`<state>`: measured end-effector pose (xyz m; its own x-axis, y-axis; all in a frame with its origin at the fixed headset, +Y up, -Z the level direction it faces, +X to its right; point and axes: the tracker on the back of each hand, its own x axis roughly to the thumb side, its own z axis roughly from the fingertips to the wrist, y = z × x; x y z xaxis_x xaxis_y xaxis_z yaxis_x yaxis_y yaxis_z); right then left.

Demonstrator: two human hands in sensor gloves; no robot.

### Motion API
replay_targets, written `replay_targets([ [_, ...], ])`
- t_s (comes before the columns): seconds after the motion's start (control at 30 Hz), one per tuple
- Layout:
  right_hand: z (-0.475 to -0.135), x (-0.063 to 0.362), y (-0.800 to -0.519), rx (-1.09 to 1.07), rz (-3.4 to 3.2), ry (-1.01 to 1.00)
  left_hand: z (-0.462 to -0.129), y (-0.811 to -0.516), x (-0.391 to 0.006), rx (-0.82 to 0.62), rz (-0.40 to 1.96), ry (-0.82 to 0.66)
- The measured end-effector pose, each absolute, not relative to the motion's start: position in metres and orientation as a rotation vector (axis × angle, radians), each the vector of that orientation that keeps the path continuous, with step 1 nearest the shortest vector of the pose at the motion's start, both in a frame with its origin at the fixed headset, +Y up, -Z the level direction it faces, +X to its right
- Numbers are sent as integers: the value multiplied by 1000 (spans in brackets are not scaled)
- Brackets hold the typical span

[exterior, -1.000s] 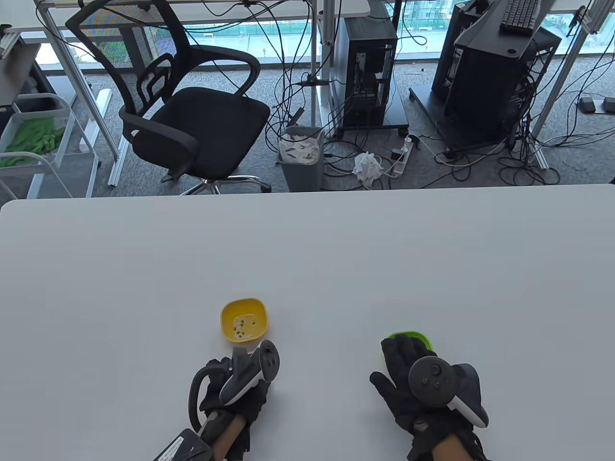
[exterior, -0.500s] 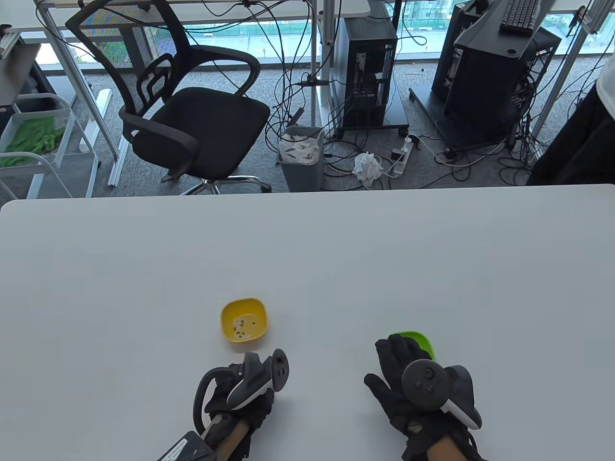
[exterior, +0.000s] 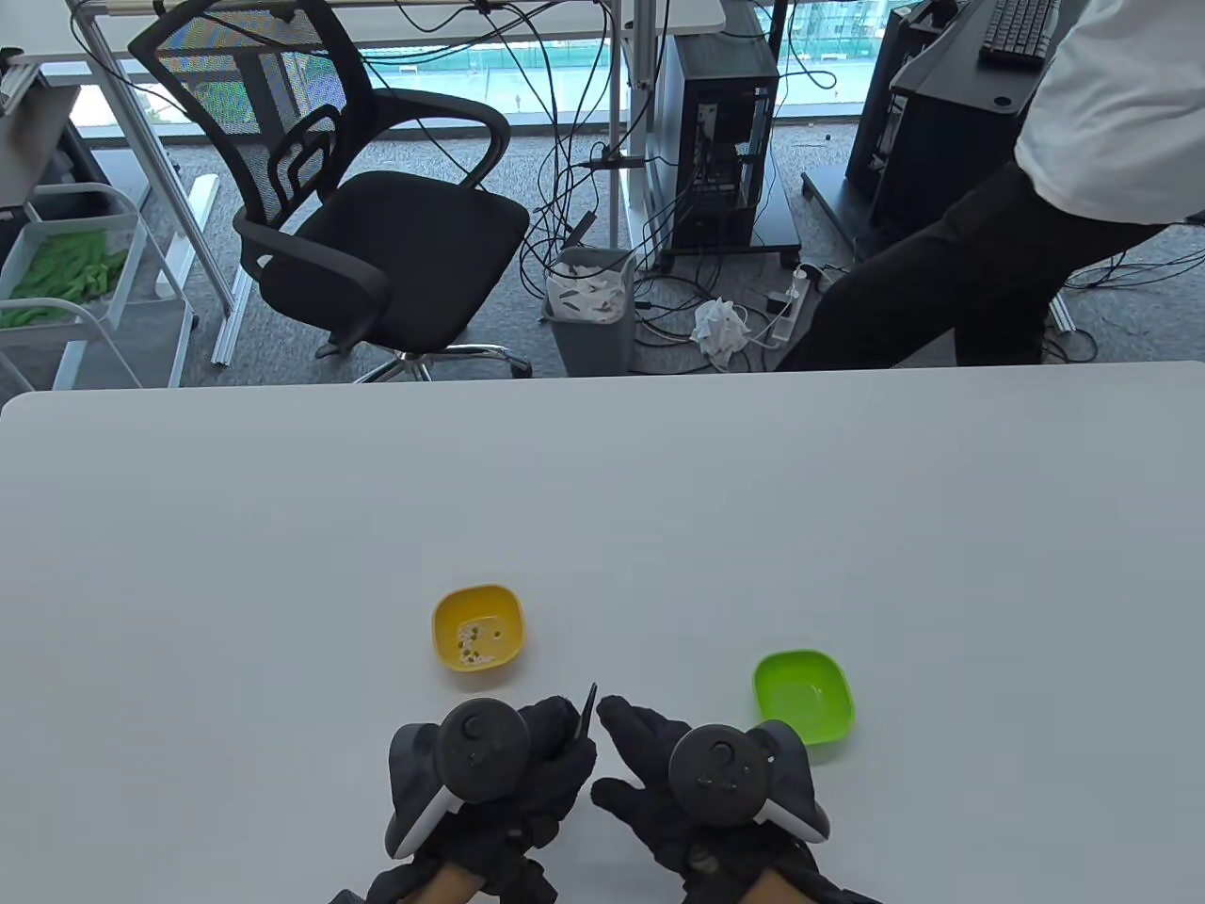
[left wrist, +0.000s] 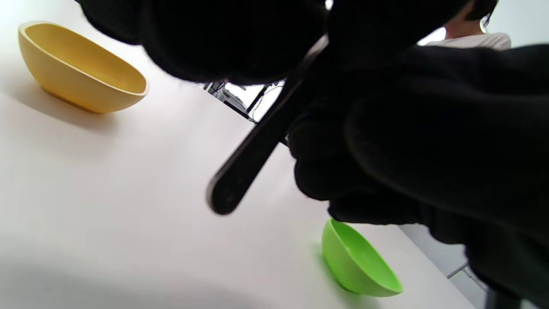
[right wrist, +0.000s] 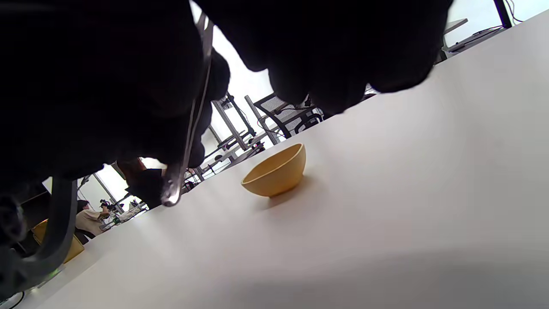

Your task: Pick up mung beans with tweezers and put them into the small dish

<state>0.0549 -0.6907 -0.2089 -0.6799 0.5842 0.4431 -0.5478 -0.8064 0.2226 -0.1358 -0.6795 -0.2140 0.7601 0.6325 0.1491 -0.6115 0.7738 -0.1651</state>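
A yellow dish (exterior: 477,638) holds several mung beans (exterior: 473,642) and pale bits. An empty green dish (exterior: 803,694) stands to its right. My left hand (exterior: 563,733) grips thin dark tweezers (exterior: 587,713) that stick out from its fingers toward the far side. My right hand (exterior: 614,746) lies right beside it, fingers spread next to the tweezers; no grip shows. The left wrist view shows the tweezers (left wrist: 251,156) above the table between both dishes (left wrist: 81,73) (left wrist: 360,262). The right wrist view shows the tweezers (right wrist: 188,128) and the yellow dish (right wrist: 276,171).
The white table (exterior: 282,527) stretches far to the back and both sides. A person in a white shirt and dark trousers (exterior: 988,264) stands behind its far right edge. An office chair (exterior: 377,226) and a bin (exterior: 591,306) stand beyond the table.
My right hand left the green dish and moved left to my left hand. My left hand turned palm down and the tweezers' tip now shows. A person walked in at the back right.
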Motion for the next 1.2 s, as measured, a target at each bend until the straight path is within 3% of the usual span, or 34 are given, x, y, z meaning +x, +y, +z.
replay_targets([
  [0.4, -203, 65, -690, 583, 2151, -166, -205, -678, -137, -146, 919, -223],
  [0.67, -209, 104, -684, 454, 2316, -98, -211, -677, -159, -131, 663, -192],
  [0.8, -210, 130, -682, 348, 2492, -86, -227, -683, -187, -118, 486, -130],
  [0.93, -212, 147, -689, 239, 2590, -138, -258, -699, -213, -200, 336, -84],
  [1.2, -214, 153, -697, 214, 2645, -11, -317, -729, -238, -396, 319, -113],
])
